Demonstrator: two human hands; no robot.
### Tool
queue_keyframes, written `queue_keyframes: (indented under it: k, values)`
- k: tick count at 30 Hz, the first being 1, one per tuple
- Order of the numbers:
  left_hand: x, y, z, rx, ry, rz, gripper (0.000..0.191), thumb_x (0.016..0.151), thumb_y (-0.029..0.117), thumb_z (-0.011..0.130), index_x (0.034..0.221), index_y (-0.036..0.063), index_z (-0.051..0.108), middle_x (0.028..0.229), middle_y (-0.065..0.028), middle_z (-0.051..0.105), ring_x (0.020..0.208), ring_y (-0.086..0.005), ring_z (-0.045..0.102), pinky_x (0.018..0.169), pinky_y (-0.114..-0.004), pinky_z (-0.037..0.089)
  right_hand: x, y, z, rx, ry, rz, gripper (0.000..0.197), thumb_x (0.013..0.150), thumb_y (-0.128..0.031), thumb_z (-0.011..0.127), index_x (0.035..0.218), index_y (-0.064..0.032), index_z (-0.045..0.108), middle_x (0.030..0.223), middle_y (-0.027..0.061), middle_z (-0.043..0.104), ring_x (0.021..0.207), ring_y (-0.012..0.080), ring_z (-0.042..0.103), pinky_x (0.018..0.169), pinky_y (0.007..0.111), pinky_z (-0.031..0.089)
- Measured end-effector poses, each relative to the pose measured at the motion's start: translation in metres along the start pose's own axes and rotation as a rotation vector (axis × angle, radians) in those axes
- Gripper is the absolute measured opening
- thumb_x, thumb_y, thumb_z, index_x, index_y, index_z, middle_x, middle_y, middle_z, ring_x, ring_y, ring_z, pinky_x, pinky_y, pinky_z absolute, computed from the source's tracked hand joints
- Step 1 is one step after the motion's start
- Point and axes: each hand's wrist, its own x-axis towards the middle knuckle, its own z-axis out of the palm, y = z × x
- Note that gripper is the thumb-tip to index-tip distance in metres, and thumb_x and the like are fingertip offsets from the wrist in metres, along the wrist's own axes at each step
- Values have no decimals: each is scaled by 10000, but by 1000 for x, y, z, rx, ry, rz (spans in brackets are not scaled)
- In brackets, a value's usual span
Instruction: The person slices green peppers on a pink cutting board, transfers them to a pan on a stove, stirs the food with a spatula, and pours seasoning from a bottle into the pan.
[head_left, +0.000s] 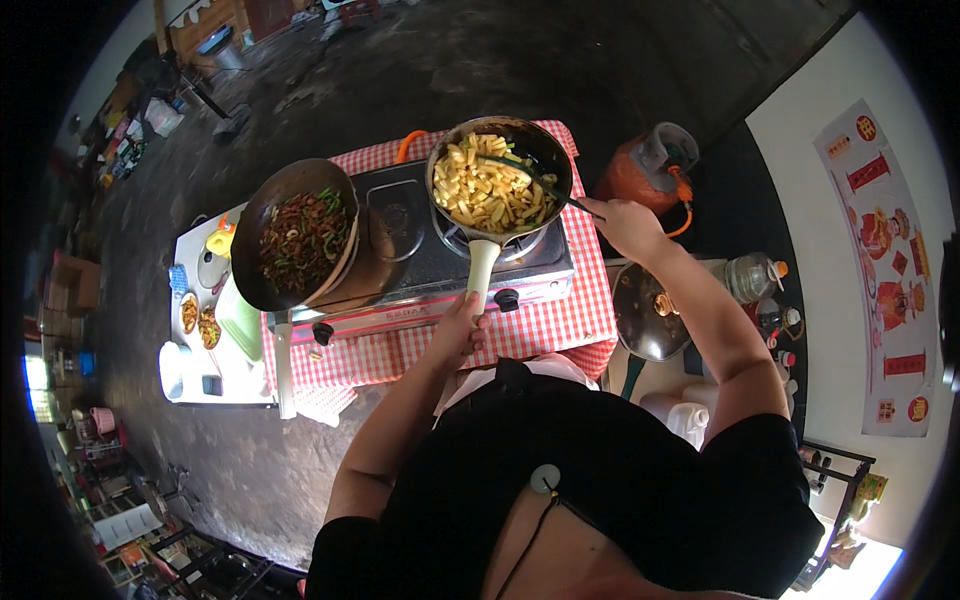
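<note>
My left hand (463, 328) grips the cream handle of a frying pan (484, 259) that stands on the right burner of a gas stove (390, 225). Pale yellow, cut food pieces (487, 187) with bits of green fill much of the pan, mostly its left side. My right hand (626, 225) is closed around the dark handle of a spatula (559, 193), whose head lies among the pieces. At the left end of the stove sits a second pan (251, 225) with a dark meat and green vegetable mix (304, 232); no hand touches it.
A red checked cloth (592, 300) lies under the stove. To the left, a white table (184, 255) bears small dishes and a green container (238, 319). On the right are an orange gas cylinder (637, 176), a glass lid (649, 330), and several bottles (750, 277).
</note>
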Motion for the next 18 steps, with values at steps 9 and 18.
queue_keyframes:
  k: [9, 18]
  values:
    - [3, -1, -2, 7, -10, 5, 277, 901, 336, 396, 1108, 153, 379, 623, 25, 423, 439, -49, 331, 409, -202, 305, -61, -20, -34, -176, -36, 10, 378, 826, -205, 489, 1202, -187, 455, 767, 89, 543, 656, 236, 583, 563, 338, 486]
    - [1, 4, 2, -5, 28, -34, 280, 900, 331, 408, 1120, 160, 377, 632, 22, 429, 450, -42, 342, 414, -192, 309, -15, -40, -80, -378, -212, -104, 173, 785, -116, 491, 861, -62, 637, 748, 137, 626, 762, 266, 611, 611, 328, 487]
